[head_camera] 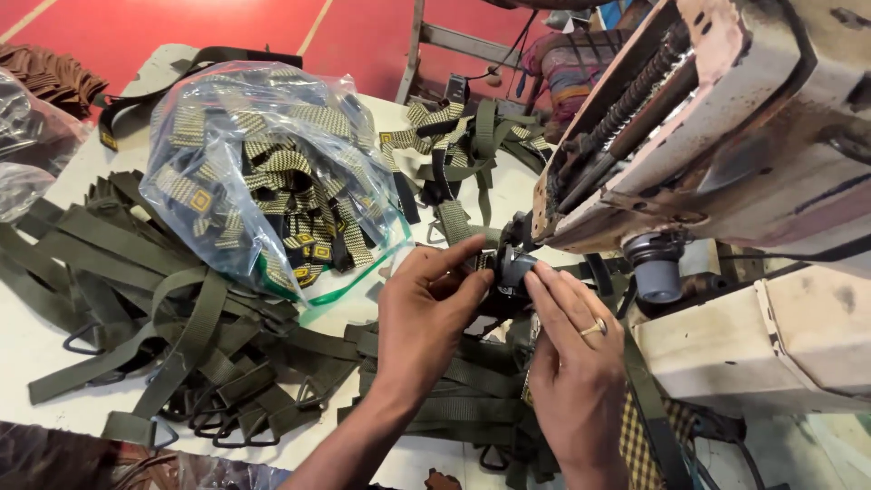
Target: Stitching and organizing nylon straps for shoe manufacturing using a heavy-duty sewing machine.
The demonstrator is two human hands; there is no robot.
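Under the sewing machine (726,127) | both hands (426,304) pinch olive strap (481,263) | axis left-right

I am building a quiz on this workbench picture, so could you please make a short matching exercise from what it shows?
Things:
1. clear plastic bag
2. olive straps
3. left hand
4. right hand

Descriptions:
A. wears a ring
B. piled loose on the white table
C. stuffed with patterned webbing pieces
D. pinches a small dark part beside the sewing machine

Pairs: 1-C, 2-B, 3-D, 4-A
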